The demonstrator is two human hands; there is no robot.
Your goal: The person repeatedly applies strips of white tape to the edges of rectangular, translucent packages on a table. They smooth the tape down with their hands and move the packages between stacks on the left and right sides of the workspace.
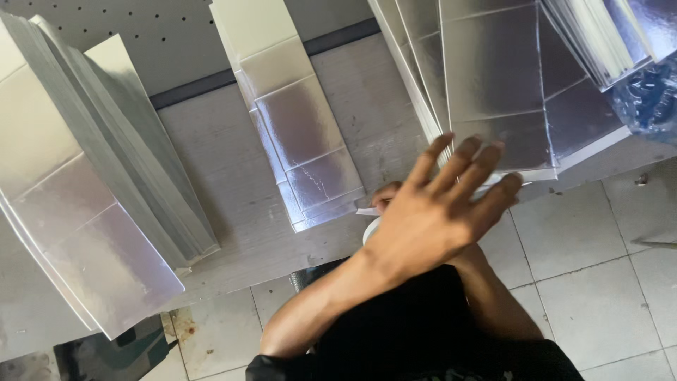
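Observation:
My left hand [434,212] reaches across my body with its fingers spread apart. The fingertips rest on the near edge of a stack of silver foil-faced sheets [497,85] at the upper right. My right hand [384,196] lies underneath the left one and is mostly hidden, with only a fingertip or two showing. It touches a small white piece [368,211] at the table's edge, and a white rounded thing [369,229] shows just below it. Whether the right hand grips either one is hidden.
A narrow stack of folded silver sheets [300,127] lies on the grey table [211,155] in the middle. A large fanned pile of silver sheets [84,204] overhangs the left edge. Clear plastic wrap [649,99] sits at the far right. White tiled floor [599,282] lies below.

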